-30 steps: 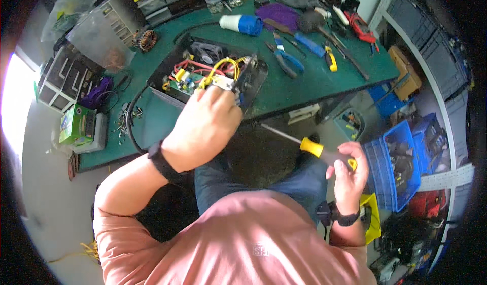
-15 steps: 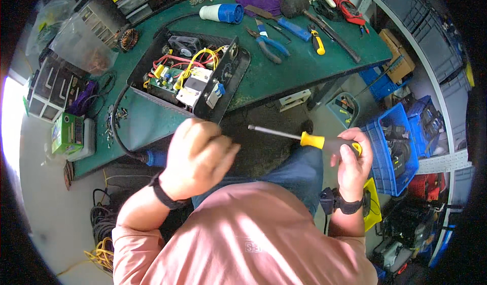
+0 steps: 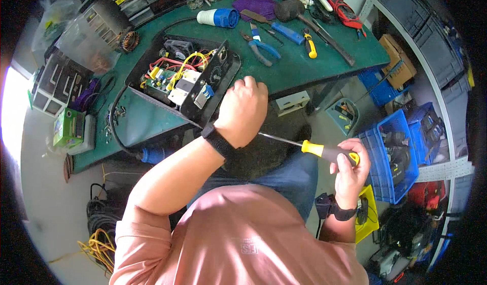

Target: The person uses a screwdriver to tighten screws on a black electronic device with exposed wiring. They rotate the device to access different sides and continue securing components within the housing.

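Note:
My right hand (image 3: 353, 176) is closed round the yellow-and-dark handle of a screwdriver (image 3: 313, 148). Its steel shaft points left, and the tip is hidden behind my left hand (image 3: 244, 111). That hand is held with curled fingers just right of an opened black metal case (image 3: 157, 98), near its panel; whatever the fingers hold, if anything, is out of sight. Inside the case are a fan (image 3: 178, 49), red wires, yellow wires (image 3: 192, 61) and a green circuit board. The case rests on a green-topped workbench (image 3: 147, 127).
On the bench lie blue-handled pliers (image 3: 261, 46), a yellow-and-black screwdriver (image 3: 310, 45), a hammer (image 3: 324, 34) and a blue-and-white plug (image 3: 218, 18). Small screws (image 3: 115, 116) lie scattered at the left. Blue crates (image 3: 373, 150) stand at the right, coiled cables (image 3: 101, 214) at lower left.
My left hand has moved right and away from me, from in front of the case to its right side. The screwdriver stays in my right hand, nearly in place.

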{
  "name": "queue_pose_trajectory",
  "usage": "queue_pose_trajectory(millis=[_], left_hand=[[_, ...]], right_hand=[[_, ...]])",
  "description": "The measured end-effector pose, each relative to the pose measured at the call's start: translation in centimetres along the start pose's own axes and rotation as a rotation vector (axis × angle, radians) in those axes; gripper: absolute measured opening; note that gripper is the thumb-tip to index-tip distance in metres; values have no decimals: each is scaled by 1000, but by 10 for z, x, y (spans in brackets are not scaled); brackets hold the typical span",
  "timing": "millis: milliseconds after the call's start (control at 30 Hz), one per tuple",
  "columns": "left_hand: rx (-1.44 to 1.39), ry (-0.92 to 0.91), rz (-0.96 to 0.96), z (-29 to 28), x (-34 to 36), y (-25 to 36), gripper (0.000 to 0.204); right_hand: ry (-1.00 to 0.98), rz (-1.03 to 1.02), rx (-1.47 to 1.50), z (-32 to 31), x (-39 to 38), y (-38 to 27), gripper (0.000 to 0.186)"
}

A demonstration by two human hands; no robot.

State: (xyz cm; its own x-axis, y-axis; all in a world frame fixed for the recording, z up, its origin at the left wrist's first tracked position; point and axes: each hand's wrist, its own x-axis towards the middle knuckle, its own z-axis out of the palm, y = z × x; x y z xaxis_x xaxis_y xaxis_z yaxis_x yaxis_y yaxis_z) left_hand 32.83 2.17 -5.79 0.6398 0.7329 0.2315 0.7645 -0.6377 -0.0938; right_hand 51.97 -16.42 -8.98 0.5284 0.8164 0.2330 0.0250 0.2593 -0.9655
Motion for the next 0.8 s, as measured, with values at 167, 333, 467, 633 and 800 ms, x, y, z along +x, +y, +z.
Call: queue_pose_trajectory(millis=[167, 333, 467, 633, 800], left_hand=[[-52, -127, -90, 15, 8, 1, 12], [-15, -85, -74, 20, 4, -2, 13], [-162, -14, 0, -10, -14, -3, 16], [-370, 415, -70, -78, -60, -54, 15], [-181, 508, -584, -77, -147, -224, 14]], right_hand=[[36, 6, 23, -18, 0, 2, 14], [44, 6, 75, -26, -1, 10, 15], [63, 37, 47, -28, -2, 11, 17], [268, 112, 47, -30, -10, 19, 25], [163, 409, 647, -26, -4, 39, 42]])
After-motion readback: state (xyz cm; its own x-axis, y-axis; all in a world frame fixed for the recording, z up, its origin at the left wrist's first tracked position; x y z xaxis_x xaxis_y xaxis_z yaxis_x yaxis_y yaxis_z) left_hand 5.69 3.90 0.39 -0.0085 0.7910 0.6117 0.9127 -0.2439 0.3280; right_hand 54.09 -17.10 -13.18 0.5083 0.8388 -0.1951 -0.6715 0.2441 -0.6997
